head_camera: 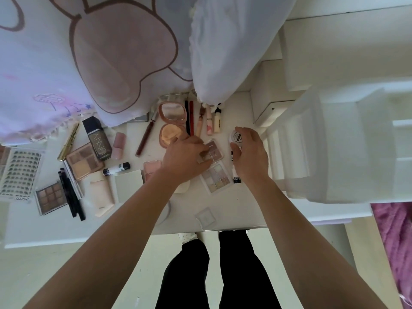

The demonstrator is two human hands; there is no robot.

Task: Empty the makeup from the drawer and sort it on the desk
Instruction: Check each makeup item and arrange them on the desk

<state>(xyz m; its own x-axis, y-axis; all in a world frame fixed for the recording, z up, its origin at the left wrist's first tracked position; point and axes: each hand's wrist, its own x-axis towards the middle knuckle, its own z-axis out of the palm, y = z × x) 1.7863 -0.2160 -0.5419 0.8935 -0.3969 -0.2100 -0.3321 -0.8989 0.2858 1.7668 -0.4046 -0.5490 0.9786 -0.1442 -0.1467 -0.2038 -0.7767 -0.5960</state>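
Makeup lies spread over the white desk (pixel 234 210). My left hand (pixel 185 157) reaches to a small pinkish eyeshadow palette (pixel 214 150) and its fingertips pinch the palette's left edge. My right hand (pixel 249 152) grips a round white jar (pixel 237 137) with a label on its lid. Below the pink palette sits a pale shimmer palette (pixel 217 177). A white tube with a black cap (pixel 235 172) lies partly under my right hand. An open round powder compact (pixel 171 123) stands just above my left hand.
At the left lie a lash tray (pixel 19 172), brown palettes (pixel 84 161) (pixel 51 197), a dark UNNY bottle (pixel 98 139), black pencils (pixel 71 197) and a gold tube (pixel 69 141). Pencils and small bottles (pixel 209 121) line the back. White drawer units (pixel 334 141) stand to the right, curtains behind.
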